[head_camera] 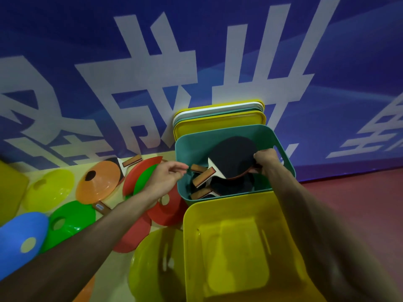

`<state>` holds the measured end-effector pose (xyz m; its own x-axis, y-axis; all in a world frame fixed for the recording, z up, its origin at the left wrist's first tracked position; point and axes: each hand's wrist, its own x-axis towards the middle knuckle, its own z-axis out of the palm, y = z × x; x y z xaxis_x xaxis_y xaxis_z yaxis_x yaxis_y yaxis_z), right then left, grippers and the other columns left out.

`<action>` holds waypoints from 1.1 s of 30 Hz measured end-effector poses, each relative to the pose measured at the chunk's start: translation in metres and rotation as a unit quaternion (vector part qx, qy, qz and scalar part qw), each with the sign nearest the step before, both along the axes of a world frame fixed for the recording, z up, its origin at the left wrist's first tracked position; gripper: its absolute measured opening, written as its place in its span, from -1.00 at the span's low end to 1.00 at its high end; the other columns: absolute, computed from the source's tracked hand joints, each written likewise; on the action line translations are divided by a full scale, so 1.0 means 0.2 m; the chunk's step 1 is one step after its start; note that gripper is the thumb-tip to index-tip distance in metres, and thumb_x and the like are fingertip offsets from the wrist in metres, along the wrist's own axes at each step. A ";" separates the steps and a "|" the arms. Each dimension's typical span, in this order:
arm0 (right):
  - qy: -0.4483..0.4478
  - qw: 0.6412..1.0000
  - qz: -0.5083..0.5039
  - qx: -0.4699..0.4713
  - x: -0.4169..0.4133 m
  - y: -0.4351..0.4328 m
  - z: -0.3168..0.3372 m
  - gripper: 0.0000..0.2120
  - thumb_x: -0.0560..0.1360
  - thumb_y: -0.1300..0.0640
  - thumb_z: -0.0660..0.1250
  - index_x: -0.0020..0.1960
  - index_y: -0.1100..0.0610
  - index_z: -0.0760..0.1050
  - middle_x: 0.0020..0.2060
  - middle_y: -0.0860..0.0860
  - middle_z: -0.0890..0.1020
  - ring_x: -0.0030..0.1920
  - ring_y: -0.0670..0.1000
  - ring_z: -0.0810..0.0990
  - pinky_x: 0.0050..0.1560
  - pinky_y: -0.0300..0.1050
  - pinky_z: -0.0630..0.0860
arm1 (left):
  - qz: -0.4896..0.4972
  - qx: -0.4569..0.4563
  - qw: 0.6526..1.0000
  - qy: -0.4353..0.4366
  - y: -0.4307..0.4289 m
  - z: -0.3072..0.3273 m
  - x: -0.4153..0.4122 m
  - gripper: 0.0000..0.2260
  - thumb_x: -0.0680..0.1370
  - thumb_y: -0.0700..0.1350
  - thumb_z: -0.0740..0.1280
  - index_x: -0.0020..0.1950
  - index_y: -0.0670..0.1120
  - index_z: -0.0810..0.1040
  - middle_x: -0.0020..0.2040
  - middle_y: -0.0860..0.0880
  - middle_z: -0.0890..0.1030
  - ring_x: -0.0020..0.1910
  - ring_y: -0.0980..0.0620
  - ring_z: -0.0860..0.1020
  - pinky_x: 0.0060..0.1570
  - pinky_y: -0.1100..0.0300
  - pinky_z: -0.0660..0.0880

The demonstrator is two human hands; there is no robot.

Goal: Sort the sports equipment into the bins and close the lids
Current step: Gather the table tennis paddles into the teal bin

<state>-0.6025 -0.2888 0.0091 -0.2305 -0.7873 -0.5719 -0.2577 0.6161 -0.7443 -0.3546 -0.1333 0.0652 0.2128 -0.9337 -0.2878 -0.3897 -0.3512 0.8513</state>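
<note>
Two hands — left (165, 177), right (267, 159) — grip paddles (233, 158) over teal bin (220, 132).

A teal bin (231, 136) stands open with several black-faced table tennis paddles (233, 158) piled inside, wooden handles pointing left. Just in front, a yellow bin (237, 247) is open and looks empty. Lids (218, 118) in yellow, white and teal lean upright behind the teal bin. Flat cones (98, 182) lie scattered to the left.
</note>
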 end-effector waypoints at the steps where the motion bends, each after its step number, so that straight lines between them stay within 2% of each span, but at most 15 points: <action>1: 0.000 1.000 -0.004 0.012 0.01 0.00 -0.01 -0.88 0.54 0.30 0.24 -0.17 0.30 0.40 -0.03 0.30 0.59 -0.22 0.28 0.65 -0.30 0.22 0.62 | 0.004 -0.002 1.000 0.007 0.00 0.00 0.00 -0.80 0.55 -0.31 0.27 0.02 -0.04 0.59 -0.06 0.02 0.63 -0.03 0.11 0.59 0.10 0.21 0.49; 5: 0.006 0.999 0.008 0.040 0.05 0.01 -0.06 -0.83 0.56 0.31 0.23 -0.21 0.28 0.33 -0.01 0.30 0.56 -0.21 0.26 0.64 -0.31 0.23 0.62 | 0.015 -0.012 0.999 0.045 -0.03 0.01 0.00 -0.77 0.53 -0.32 0.24 -0.02 -0.05 0.62 -0.15 -0.09 0.67 -0.16 -0.01 0.64 0.00 0.17 0.52; 9: 0.044 0.996 0.052 0.061 0.08 0.02 -0.09 -0.80 0.57 0.29 0.21 -0.22 0.27 0.30 0.01 0.32 0.54 -0.20 0.26 0.63 -0.50 0.18 0.57 | 0.020 -0.016 0.998 0.055 -0.05 0.01 -0.01 -0.77 0.52 -0.34 0.24 -0.02 -0.08 0.62 -0.18 -0.09 0.67 -0.19 0.03 0.62 -0.08 0.26 0.52; 11: 0.076 0.992 0.082 0.063 0.08 0.03 -0.10 -0.78 0.57 0.27 0.22 -0.23 0.28 0.31 0.01 0.33 0.54 -0.22 0.27 0.63 -0.62 0.07 0.53 | 0.026 -0.022 0.998 0.060 -0.05 0.01 0.00 -0.78 0.52 -0.35 0.24 -0.02 -0.10 0.62 -0.18 -0.09 0.66 -0.19 0.04 0.61 -0.08 0.26 0.51; 13: 0.108 0.987 0.101 0.060 0.08 0.04 -0.09 -0.75 0.58 0.24 0.21 -0.26 0.27 0.30 -0.03 0.29 0.54 -0.32 0.22 0.59 -0.71 -0.16 0.45 | 0.029 -0.026 0.998 0.059 -0.05 0.00 0.00 -0.78 0.52 -0.35 0.24 -0.02 -0.11 0.62 -0.17 -0.10 0.66 -0.17 0.04 0.60 -0.04 0.23 0.51; 14: 0.118 0.986 0.108 0.057 0.08 0.04 -0.09 -0.74 0.58 0.23 0.21 -0.26 0.27 0.31 -0.03 0.28 0.54 -0.31 0.20 0.58 -0.67 -0.18 0.47 | 0.030 -0.028 0.998 0.056 -0.05 0.00 0.01 -0.78 0.52 -0.35 0.24 -0.01 -0.11 0.62 -0.17 -0.10 0.66 -0.15 0.02 0.60 -0.02 0.22 0.52; 16: 0.133 0.983 0.117 0.047 0.09 0.05 -0.09 -0.80 0.56 0.20 0.21 -0.19 0.30 0.38 0.02 0.26 0.56 -0.19 0.22 0.60 -0.37 -0.02 0.63 | 0.032 -0.031 0.998 0.051 -0.05 0.01 0.02 -0.77 0.52 -0.33 0.23 -0.02 -0.10 0.63 -0.17 -0.09 0.67 -0.13 0.00 0.61 0.01 0.20 0.51; 19: 0.180 0.969 0.163 0.042 0.09 0.08 -0.07 -0.74 0.54 0.14 0.21 0.09 0.31 0.46 0.08 0.24 0.56 -0.03 0.21 0.56 -0.07 0.01 0.56 | 0.038 -0.034 0.997 0.051 -0.05 0.02 0.03 -0.77 0.52 -0.32 0.23 -0.03 -0.07 0.63 -0.17 -0.08 0.67 -0.11 0.00 0.62 0.00 0.24 0.50; 21: 0.199 0.961 0.186 0.040 0.10 0.09 -0.06 -0.67 0.52 0.13 0.21 0.18 0.32 0.46 0.12 0.25 0.56 0.05 0.22 0.56 -0.01 0.01 0.52 | 0.044 -0.033 0.997 0.053 -0.05 0.03 0.04 -0.77 0.52 -0.31 0.23 -0.01 -0.08 0.63 -0.15 -0.09 0.68 -0.10 0.01 0.62 -0.02 0.27 0.49; 24: 0.216 0.957 0.194 0.018 0.15 0.11 -0.03 -0.68 0.51 0.14 0.21 0.16 0.32 0.47 0.11 0.25 0.56 0.03 0.23 0.55 -0.06 -0.02 0.47 | 0.044 -0.039 0.997 0.053 -0.03 0.04 0.06 -0.77 0.52 -0.33 0.22 0.01 -0.11 0.63 -0.15 -0.10 0.67 -0.14 0.03 0.62 -0.05 0.31 0.48; 28: 0.226 0.952 0.199 -0.045 0.26 0.13 0.04 -0.70 0.46 0.20 0.21 0.11 0.35 0.51 0.07 0.25 0.58 0.06 0.26 0.56 -0.06 -0.03 0.46 | 0.035 -0.042 0.997 0.050 0.01 0.04 0.11 -0.77 0.51 -0.33 0.24 -0.05 -0.07 0.64 -0.21 -0.04 0.68 -0.16 0.01 0.64 0.01 0.20 0.53; 31: 0.215 0.949 0.207 -0.105 0.36 0.15 0.08 -0.73 0.42 0.27 0.20 0.02 0.33 0.58 0.04 0.26 0.63 0.05 0.26 0.58 0.03 0.00 0.51 | 0.038 -0.047 0.997 0.054 0.05 0.04 0.18 -0.75 0.51 -0.35 0.23 -0.07 -0.07 0.63 -0.22 -0.05 0.67 -0.17 -0.01 0.63 0.01 0.18 0.53; 33: 0.198 0.948 0.204 -0.143 0.44 0.18 0.12 -0.70 0.46 0.30 0.19 0.12 0.29 0.58 0.13 0.22 0.61 0.16 0.22 0.55 0.17 -0.03 0.47 | 0.044 -0.049 0.996 0.053 0.09 0.04 0.23 -0.76 0.51 -0.35 0.22 -0.05 -0.10 0.63 -0.20 -0.07 0.67 -0.18 0.01 0.63 0.00 0.21 0.52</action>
<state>-0.5154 -0.2529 0.0328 -0.0247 -0.9671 -0.2530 -0.7261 0.1913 -0.6604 -0.3093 -0.1157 0.0741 0.2692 -0.9374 -0.2207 -0.2677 -0.2930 0.9179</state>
